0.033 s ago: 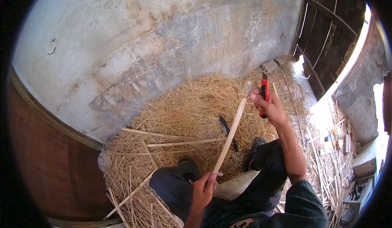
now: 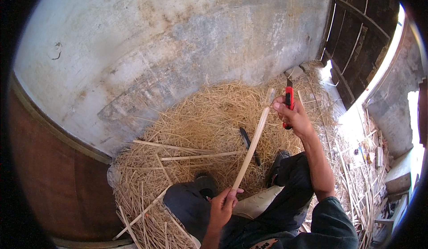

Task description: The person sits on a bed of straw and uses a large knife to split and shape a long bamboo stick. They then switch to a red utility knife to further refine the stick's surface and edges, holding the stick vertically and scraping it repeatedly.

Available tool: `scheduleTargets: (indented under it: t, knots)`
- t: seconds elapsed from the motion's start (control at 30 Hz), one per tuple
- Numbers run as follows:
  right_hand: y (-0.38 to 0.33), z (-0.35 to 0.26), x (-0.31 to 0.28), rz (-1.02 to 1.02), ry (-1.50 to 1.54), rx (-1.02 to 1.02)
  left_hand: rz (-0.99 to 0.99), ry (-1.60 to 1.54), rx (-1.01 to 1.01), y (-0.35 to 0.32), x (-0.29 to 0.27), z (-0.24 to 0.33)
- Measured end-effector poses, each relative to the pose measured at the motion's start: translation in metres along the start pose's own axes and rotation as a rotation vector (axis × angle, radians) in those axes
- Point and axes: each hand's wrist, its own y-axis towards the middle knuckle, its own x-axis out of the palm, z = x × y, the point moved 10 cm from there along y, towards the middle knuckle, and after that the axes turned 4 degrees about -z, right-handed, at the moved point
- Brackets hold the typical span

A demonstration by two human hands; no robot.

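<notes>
My left hand (image 2: 223, 205) is closed on the lower end of a pale split-bamboo strip or narrow bundle of strips (image 2: 253, 148), which slants up and to the right. At its upper end, the thumb and index finger of my right hand (image 2: 292, 115) pinch together; whether they grip the bamboo itself is hard to make out. A red and black utility knife (image 2: 289, 98) is tucked in that same hand, its blade out and pointing away from me. Beyond the middle of the bamboo, a dark knife (image 2: 245, 138) lies on the shavings.
A thick heap of straw-coloured shavings (image 2: 191, 115) covers the floor up to a stained wall (image 2: 191, 39). Loose strips (image 2: 200, 156) lie across it on the left. My bent legs (image 2: 187, 204) frame the work. More long strips (image 2: 352, 186) lie at the right, near a dark plank door (image 2: 356, 39).
</notes>
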Motion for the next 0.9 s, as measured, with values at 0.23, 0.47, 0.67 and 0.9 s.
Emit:
scheduleTargets:
  t: [0.23,0.47,0.67,0.9]
  knots:
    - [0.001,0.007,-0.002,-0.029,0.223,0.032,-0.141,-0.157,-0.118,0.0,0.012,-0.007]
    - [0.0,-0.021,-0.01,0.089,-0.135,-0.12,-0.055,-0.116,-0.085,0.002,0.011,-0.008]
    - [-0.032,-0.064,-0.009,0.406,-0.491,-0.48,0.099,-0.024,-0.008,0.007,-0.007,0.012]
    - [-0.068,-0.057,0.097,-0.148,-0.749,-0.662,0.184,0.004,0.11,0.021,-0.008,0.053]
